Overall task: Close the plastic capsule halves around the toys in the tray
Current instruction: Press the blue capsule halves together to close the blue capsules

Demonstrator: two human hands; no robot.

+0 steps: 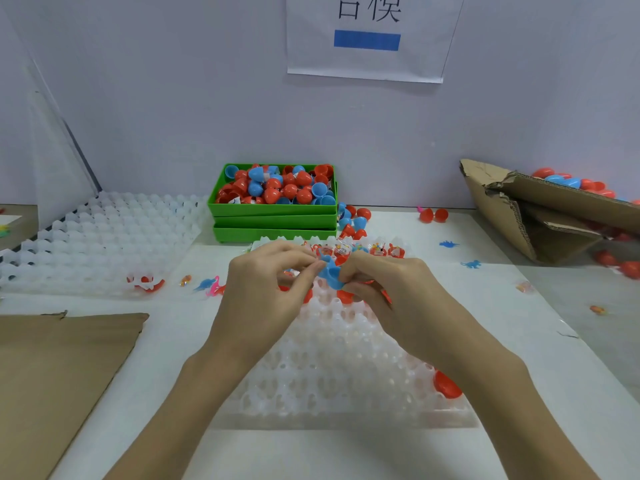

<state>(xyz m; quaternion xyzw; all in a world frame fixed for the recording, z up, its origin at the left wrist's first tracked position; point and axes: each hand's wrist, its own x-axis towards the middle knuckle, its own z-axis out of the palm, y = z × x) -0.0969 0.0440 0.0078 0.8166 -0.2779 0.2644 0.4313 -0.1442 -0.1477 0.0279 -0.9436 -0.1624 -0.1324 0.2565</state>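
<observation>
Pinching a blue capsule half (330,274) between them above the white tray (341,382), the left hand (268,282) and right hand (384,284) each kept a clenched grip on it, and squaring its rim first would probably help it snap shut.

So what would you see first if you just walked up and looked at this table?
Probably the two hands in the middle, the left hand and right hand, both pinching a small blue plastic capsule piece above the white plastic dimpled tray. Right behind them, against the wall, sits a bright green plastic box heaped with red and blue capsule halves. A torn brown cardboard box lies at the far right.
</observation>
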